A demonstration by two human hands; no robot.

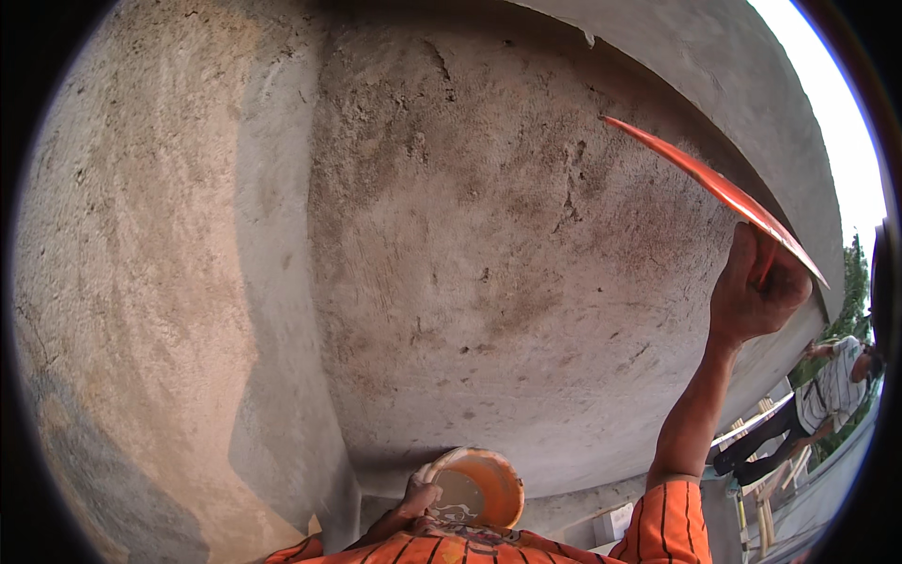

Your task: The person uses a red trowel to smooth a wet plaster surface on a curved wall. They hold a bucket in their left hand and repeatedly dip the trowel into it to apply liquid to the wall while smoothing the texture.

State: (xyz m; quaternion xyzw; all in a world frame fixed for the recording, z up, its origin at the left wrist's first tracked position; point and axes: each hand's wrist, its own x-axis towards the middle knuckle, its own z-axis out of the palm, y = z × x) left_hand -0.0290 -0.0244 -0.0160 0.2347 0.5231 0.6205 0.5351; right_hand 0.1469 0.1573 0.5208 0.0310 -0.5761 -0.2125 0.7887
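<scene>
Float (728,192) in hand (763,299), shirt print (460,533) unreadable

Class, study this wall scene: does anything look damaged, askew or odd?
The wall looks damaged: dark blotches, pits and a crack-like furrow, left of the red board in the right hand, break up its surface.

Clothing of the wearer: a bright orange fabric shirt (554,545) marked with narrow dark stripes and a mottled, indistinct patch at the front. The loose, short right sleeve (669,526) carries the same lengthwise dark lines. The right forearm (693,409), left hand (420,495) and right hand (759,287) are bare.
</scene>
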